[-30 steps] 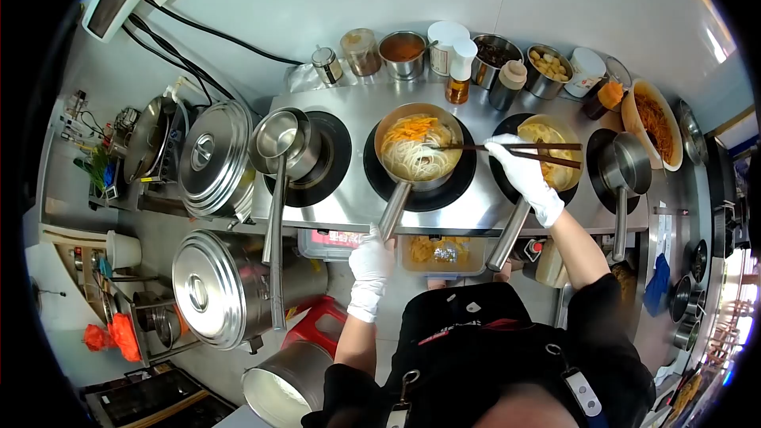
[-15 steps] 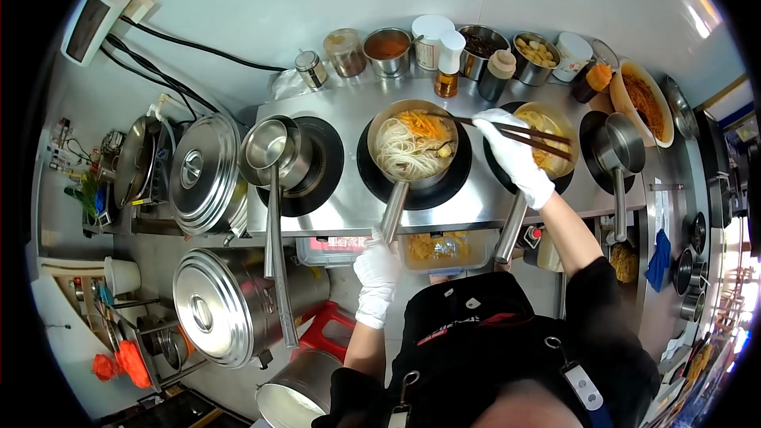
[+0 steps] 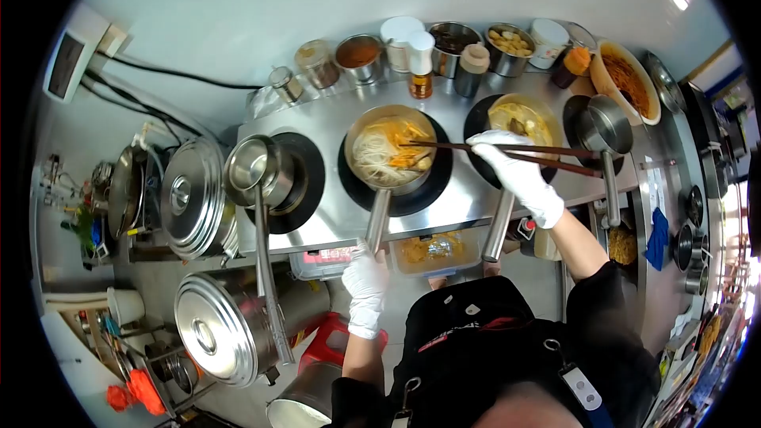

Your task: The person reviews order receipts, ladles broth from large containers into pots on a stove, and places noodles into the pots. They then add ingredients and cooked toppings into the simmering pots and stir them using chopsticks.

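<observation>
Clock centred on the noodle pan (image 3: 380,113), 12 toward the wall. Two nested long-handled pans (image 3: 254,161) at 9, handles overhanging the bench (image 3: 468,206) edge toward 7. Left hand (image 3: 366,281), white glove, at 6: closed round the noodle pan's handle end. Noodle pan sits on its black hob plate (image 3: 432,198), mid-view; white noodles (image 3: 371,160) mostly toward 8, orange shreds (image 3: 392,128) toward 1. Right hand (image 3: 519,178), also gloved, at 3: gripping long chopsticks (image 3: 452,145), tips over the noodle pan. Soup pan (image 3: 498,226) just past 2, handle running down under the right hand's side. Small saucepan (image 3: 609,120) at 3, further out.

Risks, my read: rear ends of the chopsticks come close to the small saucepan's handle; a wide stir could snag it. Right wrist dropping or swinging toward 8 could bump the soup pan's handle and slop broth. Uneven pull from the left hand could tip the noodle pan; a hard flick could throw noodles over the rim.

Hard to tell: left fingers under the handle, right fingertips behind the glove, whether the tips pinch any food, liquid depth under the noodles, whether the hob is live. Soup pan's lower edge is partly covered by hand and chopsticks.
</observation>
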`<state>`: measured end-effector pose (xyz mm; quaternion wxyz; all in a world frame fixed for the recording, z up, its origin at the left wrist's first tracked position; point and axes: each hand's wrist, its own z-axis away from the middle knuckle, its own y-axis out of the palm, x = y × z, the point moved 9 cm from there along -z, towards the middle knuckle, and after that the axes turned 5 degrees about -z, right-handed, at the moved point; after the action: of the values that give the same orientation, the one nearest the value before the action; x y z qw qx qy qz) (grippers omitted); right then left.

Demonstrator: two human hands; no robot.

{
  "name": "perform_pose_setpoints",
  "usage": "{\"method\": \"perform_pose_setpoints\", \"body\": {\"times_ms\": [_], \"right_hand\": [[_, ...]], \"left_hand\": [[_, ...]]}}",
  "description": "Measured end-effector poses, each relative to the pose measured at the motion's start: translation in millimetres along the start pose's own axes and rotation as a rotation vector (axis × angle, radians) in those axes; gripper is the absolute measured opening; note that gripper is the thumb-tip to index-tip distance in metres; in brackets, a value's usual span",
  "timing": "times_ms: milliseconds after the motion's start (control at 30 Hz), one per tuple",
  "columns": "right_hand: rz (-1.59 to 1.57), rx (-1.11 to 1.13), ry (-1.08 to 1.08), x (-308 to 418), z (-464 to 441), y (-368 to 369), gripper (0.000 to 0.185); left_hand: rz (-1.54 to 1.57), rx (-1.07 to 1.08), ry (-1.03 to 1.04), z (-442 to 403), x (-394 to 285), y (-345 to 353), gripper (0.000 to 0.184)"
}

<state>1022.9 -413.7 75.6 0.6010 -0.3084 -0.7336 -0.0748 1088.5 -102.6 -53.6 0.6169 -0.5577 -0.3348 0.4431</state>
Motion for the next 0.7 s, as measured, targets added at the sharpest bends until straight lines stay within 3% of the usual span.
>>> {"method": "perform_pose_setpoints", "body": {"times_ms": [167, 233, 367, 433, 500, 567, 633, 667, 700], "right_hand": [[0.156, -0.373, -0.114, 36, 31, -150, 0.009], [0.275, -0.404, 0.021, 13, 42, -197, 0.010], [0.162, -0.237, 0.240, -54, 52, -194, 0.010], [0.029, -0.221, 0.070, -75, 45, -184, 0.011], [0.007, -0.244, 0.052, -87, 40, -191, 0.013], [0.030, -0.263, 0.062, -80, 39, -213, 0.013], [0.015, -0.322, 0.073, -58, 46, -244, 0.013], [0.031, -0.284, 0.124, -59, 49, -254, 0.013], [0.046, -0.245, 0.174, -62, 52, -262, 0.013]], "left_hand": [[0.037, -0.031, -0.007, 1, 0, 2, 0.054], [-0.036, -0.302, 0.079, 11, -4, -11, 0.060], [0.190, -0.480, 0.056, 34, -32, -53, 0.055], [0.333, -0.451, 0.005, 44, -42, -47, 0.050], [0.904, -0.228, 0.001, 47, -71, -21, 0.042], [1.210, -0.101, 0.120, 52, -99, 27, 0.042], [0.826, -0.091, 0.230, 64, -149, 17, 0.045], [0.865, -0.063, 0.231, 67, -162, 28, 0.048], [0.979, 0.069, 0.104, 73, -181, 22, 0.054]]}}
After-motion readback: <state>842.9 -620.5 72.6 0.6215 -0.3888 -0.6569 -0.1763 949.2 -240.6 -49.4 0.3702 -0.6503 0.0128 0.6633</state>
